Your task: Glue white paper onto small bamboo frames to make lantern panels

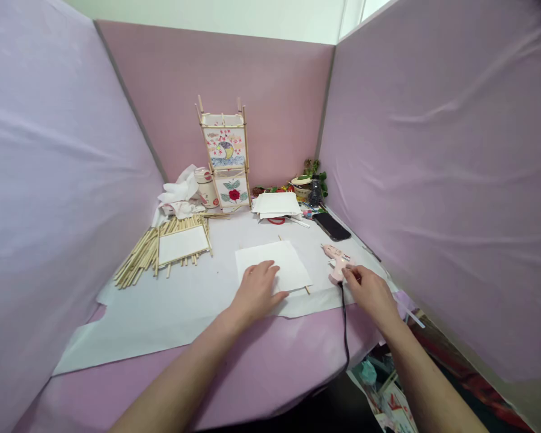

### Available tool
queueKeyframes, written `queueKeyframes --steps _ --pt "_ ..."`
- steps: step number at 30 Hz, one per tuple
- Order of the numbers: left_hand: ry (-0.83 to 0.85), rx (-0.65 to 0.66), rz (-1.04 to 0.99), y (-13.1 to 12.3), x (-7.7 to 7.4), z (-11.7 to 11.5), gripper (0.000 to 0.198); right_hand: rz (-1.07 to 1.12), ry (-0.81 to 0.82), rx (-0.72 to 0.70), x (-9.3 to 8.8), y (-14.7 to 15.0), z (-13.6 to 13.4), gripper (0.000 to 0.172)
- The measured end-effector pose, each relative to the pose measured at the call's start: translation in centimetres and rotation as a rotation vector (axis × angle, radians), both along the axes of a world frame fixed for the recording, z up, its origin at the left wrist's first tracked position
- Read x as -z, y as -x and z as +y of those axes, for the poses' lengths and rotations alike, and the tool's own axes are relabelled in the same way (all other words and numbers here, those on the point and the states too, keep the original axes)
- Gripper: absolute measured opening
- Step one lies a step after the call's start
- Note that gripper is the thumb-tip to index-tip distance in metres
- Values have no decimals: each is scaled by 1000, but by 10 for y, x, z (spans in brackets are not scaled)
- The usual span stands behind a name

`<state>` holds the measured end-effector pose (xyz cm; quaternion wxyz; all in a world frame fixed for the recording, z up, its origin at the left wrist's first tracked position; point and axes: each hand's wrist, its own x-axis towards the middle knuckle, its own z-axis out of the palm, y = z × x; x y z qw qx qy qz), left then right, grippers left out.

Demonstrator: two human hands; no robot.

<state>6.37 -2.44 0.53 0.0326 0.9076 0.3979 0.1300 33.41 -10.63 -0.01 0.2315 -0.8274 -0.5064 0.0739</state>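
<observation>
My left hand [259, 288] lies with fingers spread on a white sheet of paper [293, 264] at the middle of the table. Ends of a thin stick [307, 290] poke out from under the sheet. To the right, a pink glue gun [336, 258] rests on the table with its black cord running down over the edge. The fingertips of my right hand [367, 288] are bent together beside the gun's handle; whether they grip it or anything else is too small to make out.
Many wooden sticks [137, 258] and a papered frame [183, 245] lie left. A decorated lantern tower [228, 156] stands behind. Stacked white paper [277, 204], a black phone [332, 227], a bowl [301, 191] and a cup [206, 191] sit toward the back. Fabric walls surround the table.
</observation>
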Motion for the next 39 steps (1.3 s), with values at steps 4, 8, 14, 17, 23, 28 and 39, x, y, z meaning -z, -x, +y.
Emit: queueKeyframes --steps 4,8,14,17,23,28,39 --pt "-46 118 99 -33 0 -19 18 -92 215 127 0 3 15 61" --pt "-105 108 169 -45 7 -21 11 -41 310 220 0 9 41 72" --pt "-162 122 189 -41 21 -12 18 38 317 251 0 9 47 38" --pt "-175 125 164 -36 26 -11 20 136 233 186 2 10 43 29" --pt "-126 20 -39 -34 22 -6 19 1071 -101 110 0 28 35 24" --pt "167 -157 -461 -29 12 9 20 1497 -145 23 -5 41 31 44" --pt "162 -340 -826 6 16 43 43 1301 34 10 1 41 60 9"
